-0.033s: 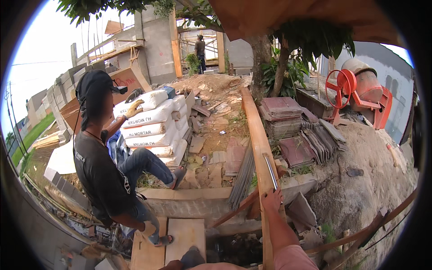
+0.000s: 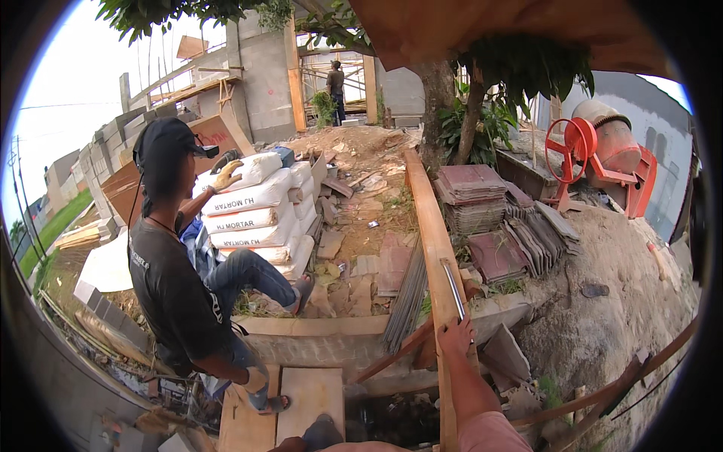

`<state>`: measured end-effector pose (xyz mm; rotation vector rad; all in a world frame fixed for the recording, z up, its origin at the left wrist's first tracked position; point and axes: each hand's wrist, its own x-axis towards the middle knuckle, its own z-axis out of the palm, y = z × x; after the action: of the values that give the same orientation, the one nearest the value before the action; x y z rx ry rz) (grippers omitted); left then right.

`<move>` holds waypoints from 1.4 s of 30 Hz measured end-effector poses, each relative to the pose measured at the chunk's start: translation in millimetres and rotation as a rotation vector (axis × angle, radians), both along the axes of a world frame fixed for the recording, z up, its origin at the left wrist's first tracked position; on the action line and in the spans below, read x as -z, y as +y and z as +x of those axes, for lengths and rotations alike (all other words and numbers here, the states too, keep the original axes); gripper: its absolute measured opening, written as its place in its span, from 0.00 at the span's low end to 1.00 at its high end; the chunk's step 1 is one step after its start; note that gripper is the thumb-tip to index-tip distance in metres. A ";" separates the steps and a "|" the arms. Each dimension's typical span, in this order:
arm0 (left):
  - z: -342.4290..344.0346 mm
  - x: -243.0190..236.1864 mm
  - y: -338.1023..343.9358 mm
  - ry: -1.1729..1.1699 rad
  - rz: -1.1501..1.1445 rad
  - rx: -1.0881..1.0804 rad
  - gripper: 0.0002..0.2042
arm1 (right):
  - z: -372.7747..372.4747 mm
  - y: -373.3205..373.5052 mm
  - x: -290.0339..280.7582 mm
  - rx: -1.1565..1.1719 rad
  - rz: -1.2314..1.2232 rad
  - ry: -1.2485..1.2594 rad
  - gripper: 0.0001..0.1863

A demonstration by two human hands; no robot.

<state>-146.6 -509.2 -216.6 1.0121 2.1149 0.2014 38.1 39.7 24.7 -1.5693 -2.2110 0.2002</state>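
A long wooden beam (image 2: 431, 245) slopes away from me on the right. My right hand (image 2: 455, 337) rests on its near part, fingers curled and closed round the lower end of a slim silver metal bar (image 2: 453, 288). The bar points up along the beam; its exact kind I cannot make out. At the lower edge, a bit of skin beside my dark-clad foot (image 2: 322, 432) may belong to my left hand; its fingers are hidden.
A person (image 2: 177, 264) at left, one foot raised on the low wall (image 2: 316, 325), touches stacked white sacks (image 2: 245, 197). Planks (image 2: 312, 392) bridge a ditch. Roof tiles (image 2: 473, 188), metal rods (image 2: 404, 297), an orange concrete mixer (image 2: 610, 151) and a tree (image 2: 437, 105) stand beyond.
The person's gloved hand has come down onto the top sack, and their body and raised foot have shifted slightly right. My right hand stays in place.
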 end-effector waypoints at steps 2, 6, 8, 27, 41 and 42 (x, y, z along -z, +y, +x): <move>-3.7 2.0 0.8 0.070 -0.003 0.089 0.16 | -2.3 2.8 4.8 -0.007 0.027 0.022 0.26; -2.1 -32.7 24.1 0.017 0.033 0.071 0.14 | -2.4 12.7 2.9 0.016 0.070 0.030 0.25; -0.6 -40.7 24.0 0.084 0.031 0.141 0.13 | -6.1 13.2 5.4 0.015 0.092 0.030 0.25; -5.8 -22.0 22.9 0.069 -0.045 0.020 0.12 | -6.8 11.3 1.9 -0.015 0.075 0.052 0.26; 9.3 -131.6 107.7 -0.306 0.072 -0.402 0.23 | -6.3 6.7 -1.3 0.027 0.139 -0.022 0.29; 5.7 -104.7 96.4 -0.132 0.032 -0.199 0.22 | -8.2 7.9 -2.5 0.018 0.112 -0.016 0.29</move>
<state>-140.9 -412.8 -111.8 0.7834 2.0954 0.3910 29.9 47.6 27.2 -1.5350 -2.1793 0.0569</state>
